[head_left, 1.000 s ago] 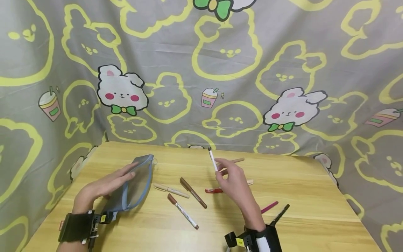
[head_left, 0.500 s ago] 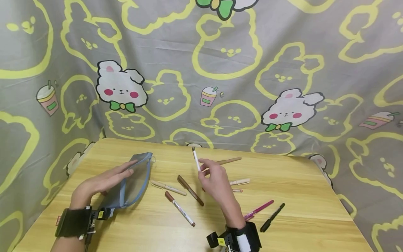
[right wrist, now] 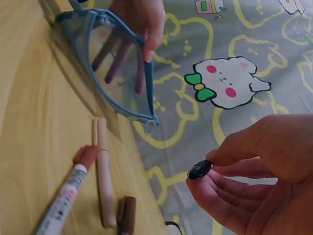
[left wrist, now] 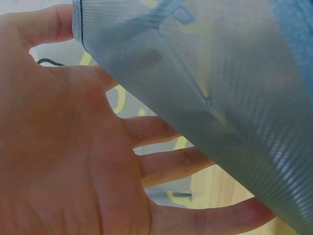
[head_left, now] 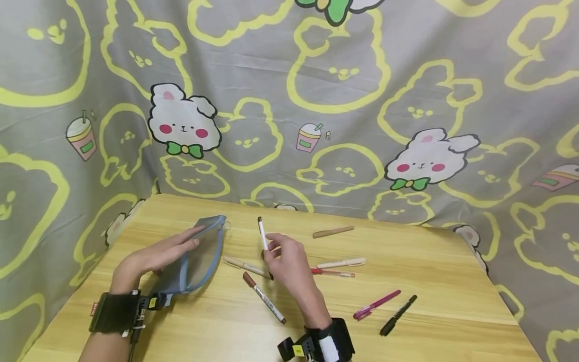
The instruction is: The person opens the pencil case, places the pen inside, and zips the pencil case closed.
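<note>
My left hand (head_left: 158, 259) holds a blue mesh zip pouch (head_left: 199, 266) up on its side at the left of the table, its mouth gaping to the right. In the left wrist view, long fingers reach behind the mesh (left wrist: 195, 112). The right hand (head_left: 291, 264) pinches a white pen (head_left: 263, 236) with a dark tip, tilted upward, a short way right of the pouch. Seen in the right wrist view, the pen's dark end (right wrist: 199, 170) sits between thumb and fingers. A dark brown pen (right wrist: 128, 215) is mostly hidden behind the right hand in the head view.
Beneath the hands lie a beige pen (head_left: 244, 265) and a brown-capped white marker (head_left: 264, 297). Further right are a tan pen (head_left: 333, 232), a cream pen (head_left: 341, 263), a red pen (head_left: 334, 273), a magenta pen (head_left: 377, 304) and a black pen (head_left: 398, 315). A patterned curtain (head_left: 253, 65) surrounds the table.
The right hand has moved left with the white pen, toward the pouch, uncovering the tan, cream and red pens. My left hand keeps its hold on the pouch.
</note>
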`<state>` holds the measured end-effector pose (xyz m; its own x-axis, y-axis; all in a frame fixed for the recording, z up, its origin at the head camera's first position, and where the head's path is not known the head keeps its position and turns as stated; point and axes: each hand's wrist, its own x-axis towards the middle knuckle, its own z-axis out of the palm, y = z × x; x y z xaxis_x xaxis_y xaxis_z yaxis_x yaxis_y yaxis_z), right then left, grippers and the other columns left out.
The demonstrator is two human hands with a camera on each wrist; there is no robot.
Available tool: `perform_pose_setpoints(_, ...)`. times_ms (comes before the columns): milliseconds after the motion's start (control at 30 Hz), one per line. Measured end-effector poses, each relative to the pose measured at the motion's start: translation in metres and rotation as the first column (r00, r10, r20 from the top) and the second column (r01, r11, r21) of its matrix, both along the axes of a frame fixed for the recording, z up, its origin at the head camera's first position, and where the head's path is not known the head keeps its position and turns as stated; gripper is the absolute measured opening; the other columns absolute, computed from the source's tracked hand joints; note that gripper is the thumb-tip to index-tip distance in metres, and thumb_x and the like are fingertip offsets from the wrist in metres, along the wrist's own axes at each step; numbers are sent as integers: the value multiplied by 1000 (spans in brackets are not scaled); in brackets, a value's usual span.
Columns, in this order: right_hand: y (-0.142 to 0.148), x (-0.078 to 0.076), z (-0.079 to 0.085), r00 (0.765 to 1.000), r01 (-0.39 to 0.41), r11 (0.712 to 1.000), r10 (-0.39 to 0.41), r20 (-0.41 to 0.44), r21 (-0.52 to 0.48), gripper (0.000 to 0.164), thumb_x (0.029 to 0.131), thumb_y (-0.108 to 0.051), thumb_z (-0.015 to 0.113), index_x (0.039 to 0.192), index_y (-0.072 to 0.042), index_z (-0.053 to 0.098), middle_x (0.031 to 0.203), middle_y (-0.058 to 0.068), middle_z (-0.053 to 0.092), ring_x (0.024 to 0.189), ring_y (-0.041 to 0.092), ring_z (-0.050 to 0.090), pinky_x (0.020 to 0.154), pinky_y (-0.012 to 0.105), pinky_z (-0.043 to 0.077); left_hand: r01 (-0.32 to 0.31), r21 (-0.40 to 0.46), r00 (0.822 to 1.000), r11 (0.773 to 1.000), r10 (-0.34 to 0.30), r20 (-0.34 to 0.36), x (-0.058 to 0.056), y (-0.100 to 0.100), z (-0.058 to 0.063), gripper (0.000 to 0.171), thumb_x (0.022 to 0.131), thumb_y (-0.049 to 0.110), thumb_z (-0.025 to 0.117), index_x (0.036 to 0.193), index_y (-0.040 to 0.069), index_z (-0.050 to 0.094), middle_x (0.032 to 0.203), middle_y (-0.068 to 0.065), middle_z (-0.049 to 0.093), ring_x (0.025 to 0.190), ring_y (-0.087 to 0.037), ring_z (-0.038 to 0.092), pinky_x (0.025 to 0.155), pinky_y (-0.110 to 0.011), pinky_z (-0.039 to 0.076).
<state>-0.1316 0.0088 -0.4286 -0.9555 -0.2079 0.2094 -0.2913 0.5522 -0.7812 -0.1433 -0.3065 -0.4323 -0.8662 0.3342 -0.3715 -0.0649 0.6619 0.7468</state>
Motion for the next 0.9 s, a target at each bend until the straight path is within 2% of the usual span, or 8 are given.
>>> perform_pose_setpoints(300, -18, 3, -2, 999, -30, 1000, 30, 21, -4, 33, 88, 5, 71, 121, 2, 72, 89, 5, 69, 75, 9, 64, 59, 20, 53, 11, 2, 1000, 1000, -11, -2, -1, 0, 1, 73, 109, 51, 36, 167, 15, 9, 167, -31, -3, 143, -67, 9, 70, -76, 51)
perform_pose_setpoints(500, -28, 5, 0, 998, -40, 999, 42, 54, -35, 32, 90, 2, 70, 122, 0, 73, 87, 2, 67, 76, 8, 65, 61, 22, 54, 16, -8, 1000, 1000, -16, -2, -2, 1, 2, 75, 109, 52, 38, 166, 14, 9, 166, -32, -3, 143, -67, 10, 70, -76, 51)
perform_pose_setpoints(600, -34, 6, 1, 996, -46, 997, 50, 71, -56, 31, 90, 1, 70, 121, -1, 73, 87, 2, 68, 77, 9, 66, 64, 22, 55, 25, -7, 999, 1000, -25, -24, -2, 1, 1, 74, 109, 51, 36, 166, 12, 10, 166, -32, -1, 143, -67, 10, 71, -78, 50)
perform_pose_setpoints(733, -42, 6, -1, 994, -55, 996, 61, 88, -70, 29, 90, 3, 71, 119, 1, 74, 86, 2, 69, 75, 8, 67, 62, 20, 54, 27, -10, 999, 1000, -27, -43, -2, 0, -2, 73, 110, 49, 36, 166, 10, 11, 165, -34, 1, 143, -67, 10, 71, -81, 48)
perform_pose_setpoints(900, -49, 5, -5, 992, -35, 997, 43, 123, -72, 28, 88, 2, 74, 116, 0, 75, 84, 0, 70, 72, 4, 66, 57, 18, 53, 10, -18, 1000, 1000, -10, -21, -1, 2, -1, 74, 109, 51, 37, 166, 13, 11, 165, -34, 2, 143, -67, 12, 70, -77, 51)
